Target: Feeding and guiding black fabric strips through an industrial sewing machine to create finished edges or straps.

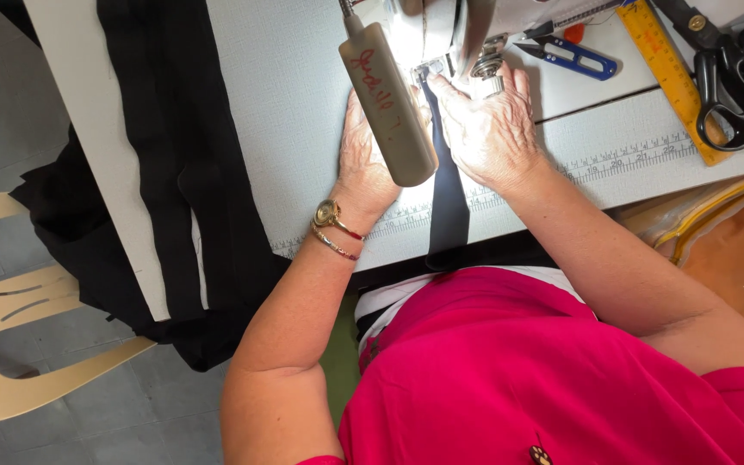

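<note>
- Nearest me: bright pink top (561, 379), filling the bottom of the view, both forearms reaching up from it.
- Cream plastic chair (10, 344) on the grey floor, lower left, well clear of the work.
- Long black fabric piece (182, 172) draped over the left of the white sewing table (286, 103), hanging off its near edge.
- The work: narrow dark cloth strip (448, 189), running from the table's near edge straight up to the needle area. Flat, smooth, no folds I can see.
- Left hand (363, 155): lies flat on the table just left of the strip, gold watch and bangles at the wrist. Beige oblong machine lamp (389, 103) covers the fingers, so I cannot tell their spread.
- Right hand (488, 129): palm down, fingers together, pressing on the strip's right side at the metal presser foot (432, 69).
- Farther right: blue thread snips (579, 58), yellow ruler (673, 82), black-handled scissors (734, 77), all apart from the hands.
</note>
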